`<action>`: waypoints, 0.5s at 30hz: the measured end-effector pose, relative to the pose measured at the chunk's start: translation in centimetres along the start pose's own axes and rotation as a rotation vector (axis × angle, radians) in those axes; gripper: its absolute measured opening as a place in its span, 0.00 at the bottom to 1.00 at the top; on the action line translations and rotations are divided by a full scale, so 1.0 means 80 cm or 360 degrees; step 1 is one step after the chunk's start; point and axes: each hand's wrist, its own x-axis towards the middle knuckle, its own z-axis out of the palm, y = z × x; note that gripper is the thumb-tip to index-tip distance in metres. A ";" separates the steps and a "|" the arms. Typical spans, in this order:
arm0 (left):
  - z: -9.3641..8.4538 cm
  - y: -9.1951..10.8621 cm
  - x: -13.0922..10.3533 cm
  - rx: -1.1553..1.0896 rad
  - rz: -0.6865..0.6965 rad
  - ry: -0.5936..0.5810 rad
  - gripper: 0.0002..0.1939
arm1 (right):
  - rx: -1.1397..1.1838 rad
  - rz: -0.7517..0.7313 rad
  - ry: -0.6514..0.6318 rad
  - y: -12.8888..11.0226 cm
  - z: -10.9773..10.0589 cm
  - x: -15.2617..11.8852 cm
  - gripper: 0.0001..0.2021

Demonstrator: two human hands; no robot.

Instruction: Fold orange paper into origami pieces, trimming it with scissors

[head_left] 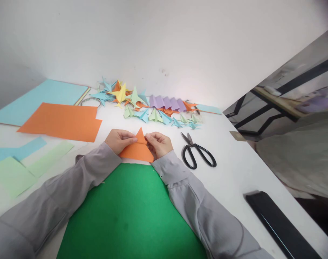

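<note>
White wall at the back, white worktop below it. Large green sheet on the near side, between two grey sleeves. Stacked pale-blue sheets far left, overlapped by an orange sheet with a notched corner. Long glossy black object near right, kind unclear. Against the wall, a row of folded multicoloured paper pieces. Black-handled metal scissors at right, blades slightly parted. Centre: pointed orange folded paper, just past the green sheet's far edge. Left hand and right hand apart, each pinching one side of it. Step in hand reads as folding; next move seems to call for aligned edges, then firm creasing.
</note>
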 end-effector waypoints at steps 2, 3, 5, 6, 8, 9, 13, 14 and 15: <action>0.000 0.002 0.000 -0.0018 -0.0007 0.0014 0.13 | -0.0021 -0.0014 -0.0003 0.000 0.000 -0.001 0.13; 0.000 0.002 0.000 -0.0027 -0.0010 0.0017 0.13 | -0.0048 -0.0028 -0.0005 -0.001 0.001 -0.002 0.13; 0.000 0.002 0.000 -0.0044 -0.0012 0.0021 0.13 | -0.0114 -0.0057 -0.0012 -0.002 0.001 -0.003 0.13; 0.000 0.001 0.000 -0.0045 -0.0009 0.0025 0.13 | -0.0140 -0.0070 -0.0016 -0.003 0.002 -0.004 0.13; 0.000 0.000 0.001 -0.0040 0.0000 0.0034 0.14 | -0.0159 -0.0091 -0.0020 -0.005 0.002 -0.004 0.12; 0.000 0.000 0.001 -0.0037 0.0003 0.0035 0.14 | -0.0155 -0.0091 -0.0020 -0.005 0.002 -0.004 0.12; -0.001 -0.003 0.002 -0.0075 -0.0002 0.0043 0.16 | -0.0034 -0.0060 0.0020 -0.004 0.003 -0.002 0.12; -0.001 -0.004 0.003 -0.0099 -0.0003 0.0048 0.17 | 0.0005 -0.0051 0.0033 -0.003 0.003 -0.001 0.12; -0.002 -0.005 0.003 -0.0124 -0.0001 0.0050 0.18 | 0.0027 -0.0044 0.0036 -0.003 0.003 -0.001 0.12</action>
